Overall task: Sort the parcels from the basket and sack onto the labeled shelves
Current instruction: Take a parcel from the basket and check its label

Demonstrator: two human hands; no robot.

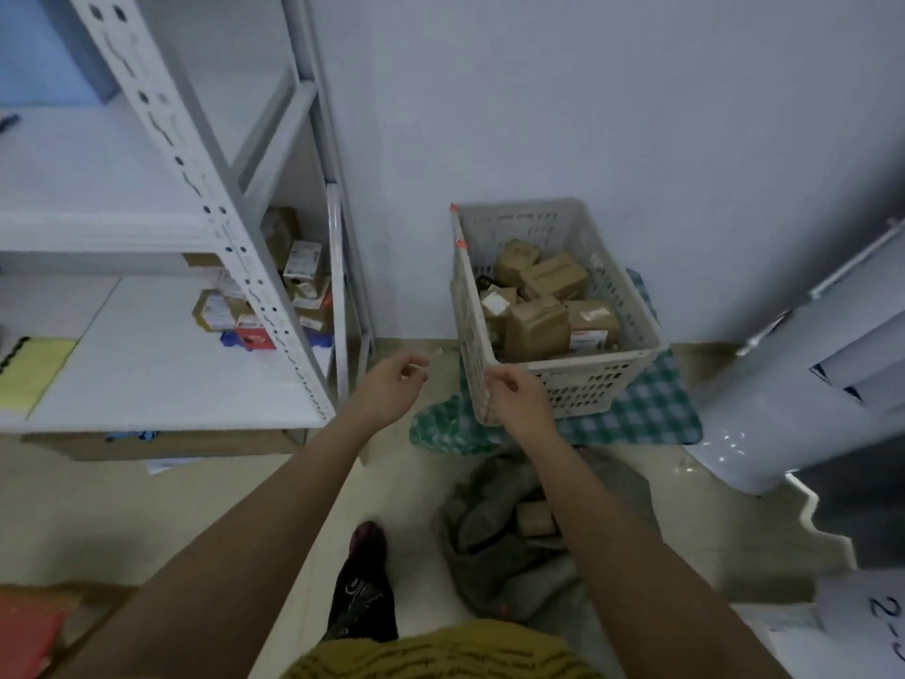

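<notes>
A white plastic basket (636,330) on the floor holds several brown cardboard parcels (536,328). In front of it a grey sack (489,546) lies open with a brown parcel (536,519) inside. A white metal shelf unit (161,355) stands at the left, with several small parcels (303,281) at its back right corner. My left hand (392,384) hovers between shelf and basket, fingers loosely curled, holding nothing. My right hand (514,396) is at the basket's near left corner, fingers loosely curled; no parcel shows in it.
A green checked cloth (636,414) lies under the basket. A flat cardboard box (161,443) sits under the lowest shelf. A yellow pad (34,370) lies on the shelf at left. A white shiny object (803,394) stands at the right. My foot (365,580) is on the tiled floor.
</notes>
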